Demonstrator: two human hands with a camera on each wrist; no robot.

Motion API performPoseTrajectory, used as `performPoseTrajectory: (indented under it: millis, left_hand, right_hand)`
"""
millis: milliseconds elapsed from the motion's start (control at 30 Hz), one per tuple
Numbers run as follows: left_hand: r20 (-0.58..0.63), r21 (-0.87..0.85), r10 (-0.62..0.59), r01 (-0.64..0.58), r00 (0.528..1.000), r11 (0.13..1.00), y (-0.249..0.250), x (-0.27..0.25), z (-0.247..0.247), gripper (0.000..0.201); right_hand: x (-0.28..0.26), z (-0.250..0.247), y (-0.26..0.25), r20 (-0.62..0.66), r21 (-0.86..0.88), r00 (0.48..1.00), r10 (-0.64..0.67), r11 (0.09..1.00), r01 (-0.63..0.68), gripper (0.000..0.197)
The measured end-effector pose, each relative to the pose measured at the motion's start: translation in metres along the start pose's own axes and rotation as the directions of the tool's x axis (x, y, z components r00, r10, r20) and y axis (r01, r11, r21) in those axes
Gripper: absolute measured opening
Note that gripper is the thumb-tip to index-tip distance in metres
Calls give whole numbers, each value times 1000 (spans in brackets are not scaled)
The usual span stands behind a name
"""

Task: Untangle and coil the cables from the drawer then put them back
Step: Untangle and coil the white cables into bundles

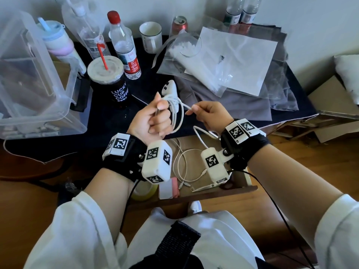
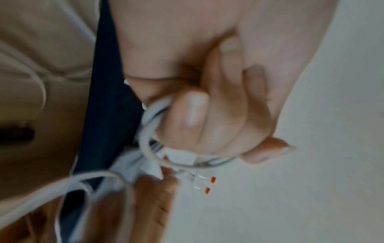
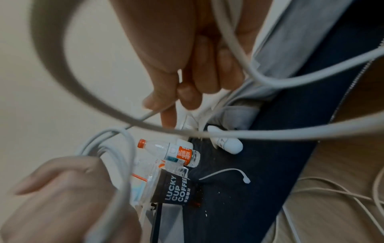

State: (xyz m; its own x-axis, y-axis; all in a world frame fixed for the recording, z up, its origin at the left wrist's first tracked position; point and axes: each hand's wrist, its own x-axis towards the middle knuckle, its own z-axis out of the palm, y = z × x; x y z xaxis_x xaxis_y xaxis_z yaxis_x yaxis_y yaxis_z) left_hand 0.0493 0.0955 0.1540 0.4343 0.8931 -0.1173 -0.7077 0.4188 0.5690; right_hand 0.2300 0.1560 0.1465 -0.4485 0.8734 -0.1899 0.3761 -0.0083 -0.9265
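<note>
Around the left hand (image 1: 155, 117), white cable (image 1: 179, 113) in loose loops.

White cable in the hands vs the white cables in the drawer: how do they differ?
The white cable in the hands is looped into a coil, held up over the table; the thin white cables in the open wooden drawer lie loose and uncoiled. The left hand grips the coil and the right hand pinches its free strand; nothing touches the drawer cables. Both are white.

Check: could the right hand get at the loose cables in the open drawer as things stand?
Probably not at once: the right hand pinches the white cable coiled in the left hand. The drawer cables lie uncovered below.
</note>
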Motion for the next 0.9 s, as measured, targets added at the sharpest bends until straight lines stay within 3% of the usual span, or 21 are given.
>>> performPoseTrajectory:
  millis: [100, 133, 200, 267, 333, 433, 567, 700, 800, 900]
  left_hand:
    - [31, -250, 126, -114, 992, 962, 3, 4, 0, 31]
    - [-7, -278, 174, -169, 985, 946, 3, 6, 2, 28]
    - [-210, -179, 257, -295, 943, 938, 2, 10, 7, 36]
    - [-360, -26, 337, -370, 870, 928, 1, 14, 14, 42]
    - [-433, 77, 402, -411, 807, 908, -1, 18, 14, 43]
    - [-469, 190, 440, -398, 766, 897, -5, 21, 11, 44]
    - [-423, 418, 469, -292, 775, 860, -10, 22, 2, 50]
    - [-421, 537, 399, -131, 815, 833, -16, 19, -3, 53]
    - [-513, 573, 300, 61, 804, 817, -20, 21, -9, 54]
    - [-554, 667, 169, 314, 815, 676, -21, 21, -1, 38]
  right_hand:
    - [-5, 5, 1, 172, -97, 985, 30, 995, -13, 19]
    - [-7, 7, -1, 211, -157, 976, 46, 988, -12, 17]
    - [-8, 12, -1, 291, -205, 953, 91, 978, -31, 25]
    - [-9, 15, -1, 373, -232, 918, 131, 972, -44, 38]
    - [-10, 16, -2, 429, -259, 887, 171, 964, -60, 45]
    - [-15, 17, -10, 498, -275, 840, 217, 958, -85, 49]
    - [-13, 17, -14, 489, -348, 844, 221, 937, -44, 41]
    - [-10, 15, -16, 388, -405, 909, 152, 914, 21, 20]
    - [-10, 15, -21, 258, -496, 965, 48, 864, 90, 16]
    - [-9, 16, -28, 195, -564, 980, -27, 814, 134, 11]
